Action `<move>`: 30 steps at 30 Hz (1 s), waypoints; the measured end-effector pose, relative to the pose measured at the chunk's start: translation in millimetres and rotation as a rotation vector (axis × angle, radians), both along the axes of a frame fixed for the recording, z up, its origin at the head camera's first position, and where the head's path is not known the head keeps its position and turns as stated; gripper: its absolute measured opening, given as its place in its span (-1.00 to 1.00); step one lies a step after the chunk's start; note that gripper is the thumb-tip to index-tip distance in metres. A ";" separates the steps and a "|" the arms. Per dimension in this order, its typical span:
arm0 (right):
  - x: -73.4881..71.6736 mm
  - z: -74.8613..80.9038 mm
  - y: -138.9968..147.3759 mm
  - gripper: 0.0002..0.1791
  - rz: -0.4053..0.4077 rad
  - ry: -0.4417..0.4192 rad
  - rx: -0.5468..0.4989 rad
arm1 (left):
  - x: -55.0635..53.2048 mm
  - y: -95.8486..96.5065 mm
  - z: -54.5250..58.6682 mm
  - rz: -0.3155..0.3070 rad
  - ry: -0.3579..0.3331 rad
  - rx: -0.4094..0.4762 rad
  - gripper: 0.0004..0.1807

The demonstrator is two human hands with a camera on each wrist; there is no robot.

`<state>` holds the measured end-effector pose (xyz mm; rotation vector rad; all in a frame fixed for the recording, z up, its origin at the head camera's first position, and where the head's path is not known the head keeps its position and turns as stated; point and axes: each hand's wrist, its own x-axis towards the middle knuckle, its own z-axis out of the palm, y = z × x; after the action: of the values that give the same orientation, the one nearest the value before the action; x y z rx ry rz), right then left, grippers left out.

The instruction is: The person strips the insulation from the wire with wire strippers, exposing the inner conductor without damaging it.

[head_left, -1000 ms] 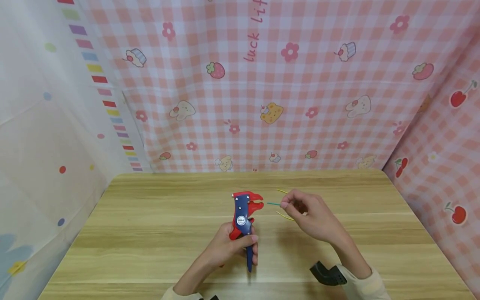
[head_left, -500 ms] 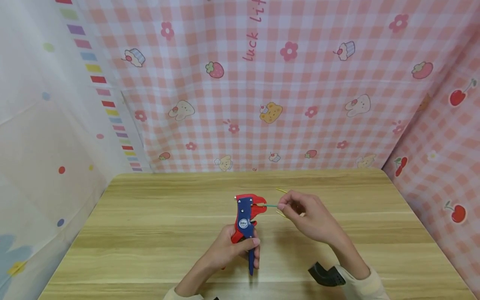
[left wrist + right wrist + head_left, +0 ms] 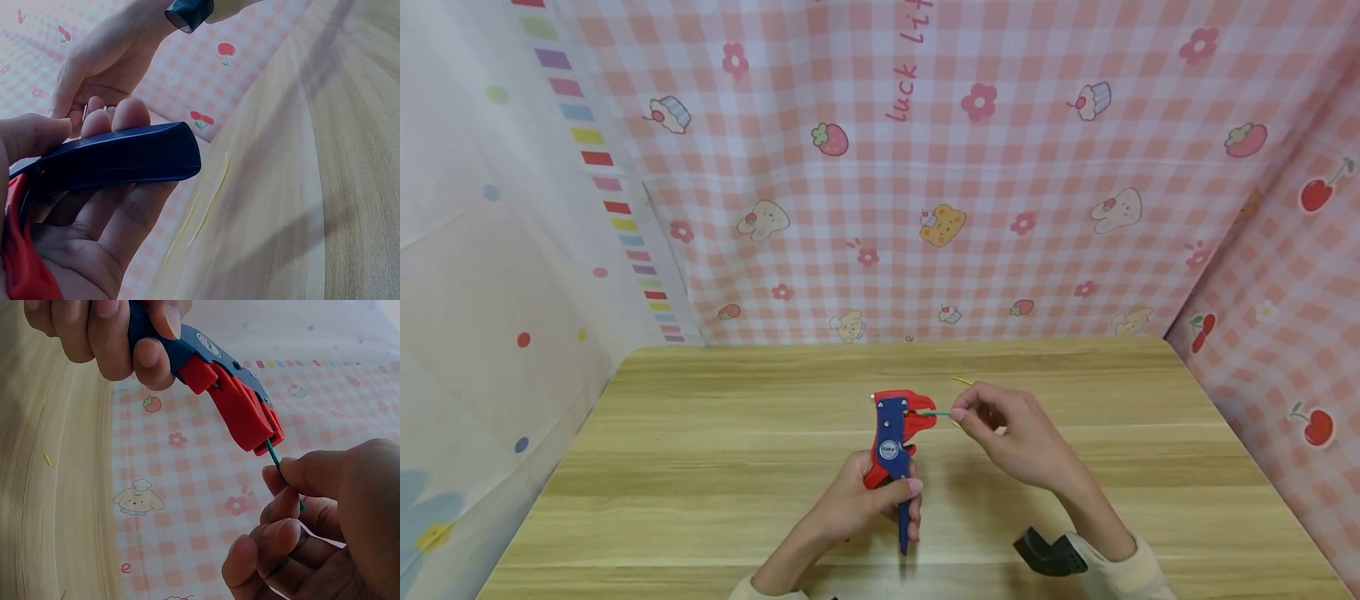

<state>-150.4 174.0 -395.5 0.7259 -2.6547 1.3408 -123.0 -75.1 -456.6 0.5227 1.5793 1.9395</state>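
My left hand point(image 3: 859, 493) grips the handles of a blue and red wire stripper point(image 3: 890, 429), held up over the table with its red head facing right. Between thumb and fingertips, my right hand point(image 3: 1018, 437) pinches a short green wire point(image 3: 274, 454). In the right wrist view the wire's front end enters the stripper's red nose, and its tail pokes out below my fingers. The part inside the nose is hidden there. The left wrist view shows the blue handle point(image 3: 125, 156) lying across my left palm, fingers wrapped over it.
Two yellow wires point(image 3: 210, 201) lie on the wooden table point(image 3: 700, 467), partly behind my right hand in the head view. A small yellow piece point(image 3: 47, 460) lies on the wood in the right wrist view. Checked cloth point(image 3: 880, 183) hangs behind the table.
The green wire's end, apart from the stripper a second ago, now sits in its nose. The stripper has shifted slightly right and toward me; my right hand has come slightly left.
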 end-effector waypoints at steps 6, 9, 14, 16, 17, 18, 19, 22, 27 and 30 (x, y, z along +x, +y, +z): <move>1.2 -0.2 -1.9 -0.91 0.000 -0.007 -0.001 | 1.5 1.0 -0.7 0.003 0.023 0.011 -0.86; 1.4 -0.5 -2.2 -0.92 0.005 0.000 0.000 | 2.1 1.0 -1.4 0.014 0.017 -0.003 -0.82; 1.2 -1.1 -2.3 -0.92 0.009 0.013 0.005 | 3.5 2.3 -2.4 0.042 0.010 -0.024 -0.84; 1.1 -1.0 -2.3 -0.92 0.010 0.020 0.005 | 4.3 3.4 -2.1 0.055 0.008 -0.035 -0.88; 1.1 -0.9 -2.3 -0.92 0.010 0.023 0.004 | 4.9 4.0 -1.6 0.062 0.002 -0.038 -0.89; 1.1 -0.7 -2.3 -0.92 0.010 0.026 0.004 | 5.5 4.6 -1.6 0.070 -0.004 -0.042 -0.89; 1.2 -0.6 -2.4 -0.93 0.010 0.031 0.004 | 5.9 5.4 -2.4 0.077 -0.009 -0.044 -0.86; 1.2 -0.7 -2.9 -0.93 0.010 0.046 0.005 | 6.9 7.0 -4.3 0.102 -0.041 -0.059 -0.76; 1.4 -1.5 -3.3 -0.94 0.002 0.056 0.010 | 8.2 8.9 -6.0 0.138 -0.061 -0.094 -0.72; 1.6 -1.6 -2.9 -0.94 -0.002 0.047 0.010 | 9.4 9.5 -5.5 0.153 -0.055 -0.108 -0.75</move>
<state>-148.8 171.1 -397.1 0.7465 -2.6267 1.2944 -113.6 -65.6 -462.1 0.3092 1.7208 1.9477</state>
